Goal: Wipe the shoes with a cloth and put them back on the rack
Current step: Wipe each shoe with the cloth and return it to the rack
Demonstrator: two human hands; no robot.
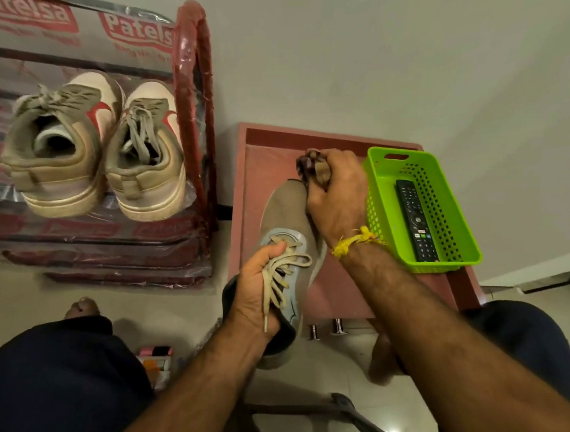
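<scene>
A grey-beige sneaker point(285, 212) with pale laces lies toe-away over the edge of a pink low table point(267, 163). My left hand point(257, 284) grips it at the laces and tongue. My right hand point(337, 196) holds a bunched brown cloth point(317, 168) against the shoe's toe. A pair of beige sneakers with red stripes point(96, 147) stands heel-out on the red shoe rack point(192, 88), which is wrapped in plastic, at the left.
A green plastic basket point(442, 186) with a black remote point(415, 221) sits on the table's right side, touching my right wrist. My knees in dark trousers frame the bottom. Small items lie on the floor point(156, 364) by my left knee. A pale wall stands behind.
</scene>
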